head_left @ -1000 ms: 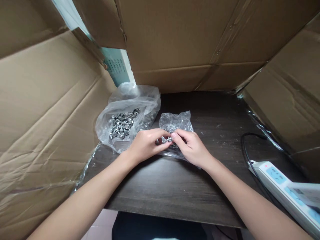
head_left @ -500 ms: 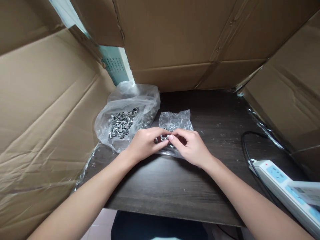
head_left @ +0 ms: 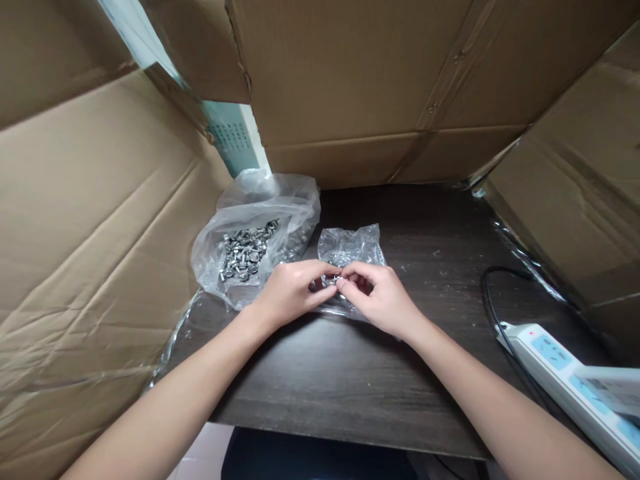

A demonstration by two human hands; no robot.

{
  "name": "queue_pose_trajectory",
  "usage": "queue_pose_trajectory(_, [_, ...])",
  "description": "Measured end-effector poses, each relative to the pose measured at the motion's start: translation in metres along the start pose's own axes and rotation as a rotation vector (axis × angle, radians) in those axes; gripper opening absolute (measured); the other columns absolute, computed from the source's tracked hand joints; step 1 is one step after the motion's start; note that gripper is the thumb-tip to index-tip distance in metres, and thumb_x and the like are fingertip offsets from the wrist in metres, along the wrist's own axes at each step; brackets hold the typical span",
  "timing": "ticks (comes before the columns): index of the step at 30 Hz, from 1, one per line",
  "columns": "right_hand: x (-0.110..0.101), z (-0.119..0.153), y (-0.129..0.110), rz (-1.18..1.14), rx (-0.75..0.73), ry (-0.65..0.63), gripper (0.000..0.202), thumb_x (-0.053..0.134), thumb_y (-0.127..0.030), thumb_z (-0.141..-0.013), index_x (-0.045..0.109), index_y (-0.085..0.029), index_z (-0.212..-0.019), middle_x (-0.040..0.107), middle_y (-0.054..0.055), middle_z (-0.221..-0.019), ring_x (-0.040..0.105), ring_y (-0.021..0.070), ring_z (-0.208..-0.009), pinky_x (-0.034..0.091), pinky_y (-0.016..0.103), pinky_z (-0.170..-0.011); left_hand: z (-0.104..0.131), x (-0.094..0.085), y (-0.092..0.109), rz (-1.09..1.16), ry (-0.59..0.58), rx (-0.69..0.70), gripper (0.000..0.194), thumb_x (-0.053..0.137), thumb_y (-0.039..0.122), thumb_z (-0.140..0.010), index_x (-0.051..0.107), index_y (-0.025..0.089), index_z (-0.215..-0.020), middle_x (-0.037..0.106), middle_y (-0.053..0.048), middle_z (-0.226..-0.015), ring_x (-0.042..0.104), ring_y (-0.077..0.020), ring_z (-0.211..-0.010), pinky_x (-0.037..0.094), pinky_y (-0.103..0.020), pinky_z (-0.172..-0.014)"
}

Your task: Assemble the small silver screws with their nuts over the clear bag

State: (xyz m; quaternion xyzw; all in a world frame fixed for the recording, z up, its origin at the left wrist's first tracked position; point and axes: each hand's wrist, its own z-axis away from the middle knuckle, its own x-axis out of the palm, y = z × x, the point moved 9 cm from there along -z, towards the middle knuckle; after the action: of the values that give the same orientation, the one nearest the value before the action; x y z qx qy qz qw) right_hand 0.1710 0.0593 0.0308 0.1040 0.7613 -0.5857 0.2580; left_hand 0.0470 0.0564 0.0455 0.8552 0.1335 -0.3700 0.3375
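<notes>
My left hand (head_left: 295, 288) and my right hand (head_left: 376, 292) meet fingertip to fingertip over a small clear plastic bag (head_left: 353, 240). Between their pinched thumbs and forefingers is a small shiny metal screw (head_left: 338, 280), partly covered by the fingers. More metal pieces lie in the small bag below, mostly hidden by my hands. To the left of my left hand, a larger clear plastic bag (head_left: 207, 243) lies open, with a heap of loose silver screws (head_left: 245, 252) with broad round heads inside.
Cardboard walls (head_left: 345, 73) enclose the dark wooden table (head_left: 320, 380) at the back and both sides. A white power strip (head_left: 545, 360) with a black cable (head_left: 485, 293) lies at the right. Clear tape runs along the table's side edges.
Both hands stay together over the small bag, with slight finger movement turning the screw's position. The whole view has shifted down a little.
</notes>
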Motion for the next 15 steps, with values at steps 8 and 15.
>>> queue_pose_trajectory(8, [-0.0008,-0.0003,0.0011,-0.042,0.007,-0.009,0.009,0.059,-0.023,-0.082,0.06,-0.019,-0.074,0.051,-0.005,-0.058,0.043,0.0096,-0.052,0.035,0.023,-0.051,-0.0011,-0.0024,0.006,-0.013,0.001,0.035,0.014,0.067,0.025,-0.092,0.071,0.017,-0.103,0.074,0.0,-0.084,0.066,-0.0096,-0.064,0.049,-0.02,-0.061])
queue_pose_trajectory(15, [0.0016,-0.0013,0.0007,-0.01,0.011,-0.057,0.024,0.054,-0.026,-0.088,0.055,-0.018,-0.065,0.049,-0.004,-0.057,0.043,0.0101,-0.054,0.033,0.024,-0.053,-0.0016,-0.0021,0.0096,-0.012,-0.007,0.055,0.013,0.066,0.024,-0.093,0.071,0.016,-0.102,0.074,0.0,-0.082,0.067,-0.0099,-0.063,0.049,-0.02,-0.06])
